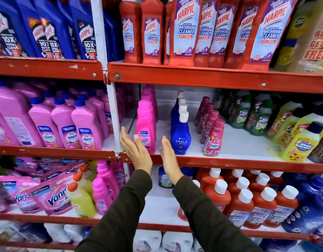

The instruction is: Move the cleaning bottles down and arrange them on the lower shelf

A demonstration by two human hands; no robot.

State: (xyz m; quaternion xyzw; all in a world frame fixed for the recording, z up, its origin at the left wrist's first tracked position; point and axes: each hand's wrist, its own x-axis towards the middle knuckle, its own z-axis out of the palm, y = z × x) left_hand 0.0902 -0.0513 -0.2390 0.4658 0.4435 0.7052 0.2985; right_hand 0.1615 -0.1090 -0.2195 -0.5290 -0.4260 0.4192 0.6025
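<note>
A pink Vanish bottle (145, 124) stands at the front of the middle shelf (229, 161), with more pink bottles lined up behind it. My left hand (134, 150) is raised open on the bottle's left, its thumb tip just at the label. On the other side my right hand (169, 153) is open too, apart from the bottle, fingers pointing up. A row of blue Ujala bottles (180, 137) stands right of my right hand. Below, the lower shelf (157, 210) shows a bare white patch behind my forearms, with pink Vanish bottles (102, 190) at its left.
Maroon Comfort bottles (212, 140) and yellow Max Kleen bottles (300, 142) fill the middle shelf's right. Red Harpic bottles (186, 31) crowd the top shelf. Orange-red white-capped bottles (248, 202) pack the lower shelf's right. Pink Shakti bottles (70, 126) stand beyond the white upright.
</note>
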